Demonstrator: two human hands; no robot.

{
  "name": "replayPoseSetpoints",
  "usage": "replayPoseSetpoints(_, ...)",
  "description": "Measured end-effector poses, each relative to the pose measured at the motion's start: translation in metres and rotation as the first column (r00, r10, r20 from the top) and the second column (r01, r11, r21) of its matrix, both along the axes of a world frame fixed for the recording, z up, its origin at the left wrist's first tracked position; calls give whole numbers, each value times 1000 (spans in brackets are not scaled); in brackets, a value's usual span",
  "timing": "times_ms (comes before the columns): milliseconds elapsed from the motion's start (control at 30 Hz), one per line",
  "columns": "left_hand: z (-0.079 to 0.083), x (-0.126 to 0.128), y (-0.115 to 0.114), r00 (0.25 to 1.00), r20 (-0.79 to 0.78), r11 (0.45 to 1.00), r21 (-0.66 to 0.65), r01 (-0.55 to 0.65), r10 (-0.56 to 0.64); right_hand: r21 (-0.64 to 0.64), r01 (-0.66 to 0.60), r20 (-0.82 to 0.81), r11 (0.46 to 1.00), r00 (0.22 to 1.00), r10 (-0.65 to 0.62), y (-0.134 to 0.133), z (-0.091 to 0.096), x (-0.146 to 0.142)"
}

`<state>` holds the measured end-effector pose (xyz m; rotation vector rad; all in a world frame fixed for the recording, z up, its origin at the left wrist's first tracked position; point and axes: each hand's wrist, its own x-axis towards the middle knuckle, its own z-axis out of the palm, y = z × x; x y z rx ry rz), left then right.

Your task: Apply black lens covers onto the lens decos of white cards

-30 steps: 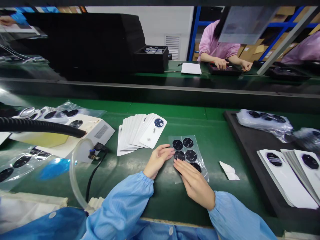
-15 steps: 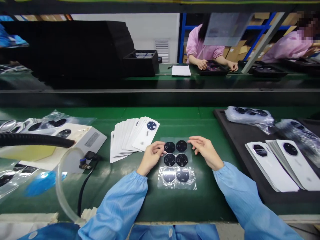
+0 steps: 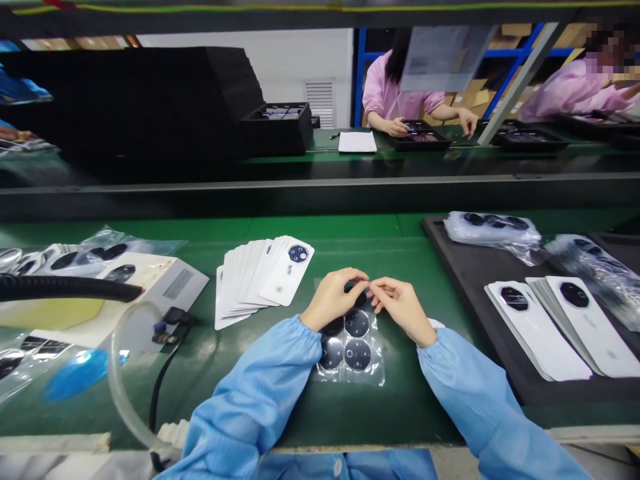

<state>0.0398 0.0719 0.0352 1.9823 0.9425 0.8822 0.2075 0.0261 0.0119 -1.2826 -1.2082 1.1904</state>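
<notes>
Green belt [image 3: 425,263] | lens sheet [image 3: 357,353] beneath wrists | left hand [image 3: 334,298], right hand [image 3: 400,305] pinched on its far end

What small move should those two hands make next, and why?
Probably lift one of the black discs from the top row of the clear sheet. The left hand and right hand meet fingertip to fingertip right there, more discs show below them, and the fanned white covers lie just to the left.
</notes>
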Motion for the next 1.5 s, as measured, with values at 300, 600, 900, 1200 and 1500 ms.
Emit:
replayPoseSetpoints(300,-6,5,7,997,-40,997,42,71,-69,-43,-20,-63,999,998,17,0,-1,4)
replayPoseSetpoints(600,-23,4,-2,996,-15,975,202,89,-88,-100,-78,-79,992,994,70,1,-5,3)
replayPoseSetpoints(900,-30,3,-3,995,-36,965,244,100,-95,-85,-60,-26,995,998,58,2,-9,2)
replayPoseSetpoints(1200,-21,2,6,997,-29,981,-178,71,-78,75,-96,267,993,961,73,3,-19,4)
replayPoseSetpoints(1500,-17,-1,23,997,14,630,-774,57,-74,320,-277,759,906,647,-71,0,-15,0)
